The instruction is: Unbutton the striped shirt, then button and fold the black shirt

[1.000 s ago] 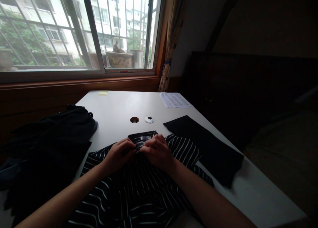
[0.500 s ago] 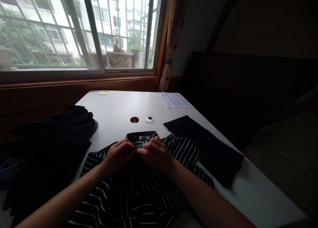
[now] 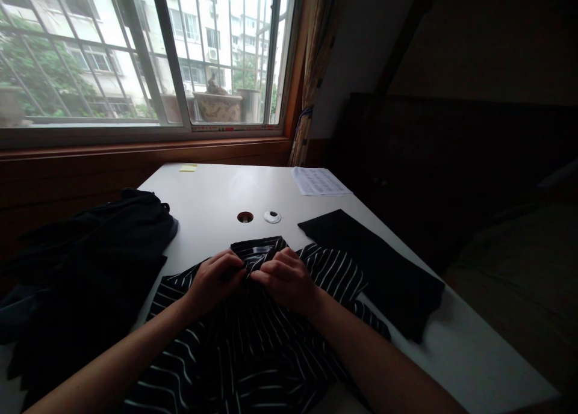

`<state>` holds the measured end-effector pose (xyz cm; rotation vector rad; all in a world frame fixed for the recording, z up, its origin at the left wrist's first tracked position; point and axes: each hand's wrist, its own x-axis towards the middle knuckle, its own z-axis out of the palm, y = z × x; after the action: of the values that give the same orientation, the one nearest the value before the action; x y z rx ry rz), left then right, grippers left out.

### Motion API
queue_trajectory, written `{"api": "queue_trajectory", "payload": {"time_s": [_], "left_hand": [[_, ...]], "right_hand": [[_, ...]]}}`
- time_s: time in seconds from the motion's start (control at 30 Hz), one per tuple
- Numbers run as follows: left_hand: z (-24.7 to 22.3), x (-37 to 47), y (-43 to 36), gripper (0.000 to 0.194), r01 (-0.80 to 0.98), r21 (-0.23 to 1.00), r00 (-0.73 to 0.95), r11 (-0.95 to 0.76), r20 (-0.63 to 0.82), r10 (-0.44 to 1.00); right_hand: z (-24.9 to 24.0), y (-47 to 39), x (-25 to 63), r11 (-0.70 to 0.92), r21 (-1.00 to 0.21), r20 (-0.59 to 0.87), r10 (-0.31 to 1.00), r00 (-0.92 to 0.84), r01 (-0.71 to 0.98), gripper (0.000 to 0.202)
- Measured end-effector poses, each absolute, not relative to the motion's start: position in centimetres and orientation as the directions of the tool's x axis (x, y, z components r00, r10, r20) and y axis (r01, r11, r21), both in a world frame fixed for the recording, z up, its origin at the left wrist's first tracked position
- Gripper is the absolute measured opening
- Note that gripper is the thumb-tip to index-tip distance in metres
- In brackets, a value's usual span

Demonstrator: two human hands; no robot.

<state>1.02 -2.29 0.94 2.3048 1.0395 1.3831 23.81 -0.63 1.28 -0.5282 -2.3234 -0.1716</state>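
A black shirt with thin white stripes [image 3: 259, 348] lies spread over the near part of the white table, its collar pointing away from me. Just below the collar, my left hand [image 3: 217, 278] pinches the front edge of the shirt from the left. My right hand [image 3: 285, 278] grips the opposite front edge, and the fingertips of both hands almost meet. Whether a button sits between the fingers is hidden. Inside the collar a pale label [image 3: 259, 250] shows.
Dark clothes [image 3: 94, 251] are heaped on the left. A folded dark garment [image 3: 374, 263] lies to the right. Farther back on the white table [image 3: 212, 188] are a cable hole [image 3: 245, 217], its round cover [image 3: 272, 216], printed papers [image 3: 321, 181] and a yellow note [image 3: 188, 168].
My fingers have shifted slightly at the collar, and the right side of the collar is now lifted and folded a little more. Everything else stays put.
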Motion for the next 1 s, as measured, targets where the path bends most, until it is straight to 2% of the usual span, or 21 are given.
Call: {"api": "queue_trajectory", "payload": {"time_s": [0.3,0.67,0.9,1.0], "left_hand": [[0.4,0.2,-1.7,0.005,0.418,0.686,0.169,-0.596,0.586,0.793],[0.5,-0.1,-1.7,0.006,0.324,0.742,0.188,-0.587,0.557,0.809],[0.5,0.0,-1.7,0.006,0.295,0.739,0.233,-0.606,0.56,0.795],[0.6,0.1,-1.7,0.004,0.298,0.72,0.255,-0.627,0.573,0.779]], "right_hand": [[1.1,-0.4,23.5,0.923,-0.067,0.741,0.301,-0.601,0.38,0.021],[1.7,-0.3,23.5,0.926,-0.085,0.822,0.275,-0.5,0.369,0.013],[1.1,0.3,23.3,0.872,-0.233,0.752,0.443,-0.489,0.431,0.016],[1.1,0.3,23.3,0.876,-0.207,0.739,0.431,-0.517,0.435,0.019]]}}
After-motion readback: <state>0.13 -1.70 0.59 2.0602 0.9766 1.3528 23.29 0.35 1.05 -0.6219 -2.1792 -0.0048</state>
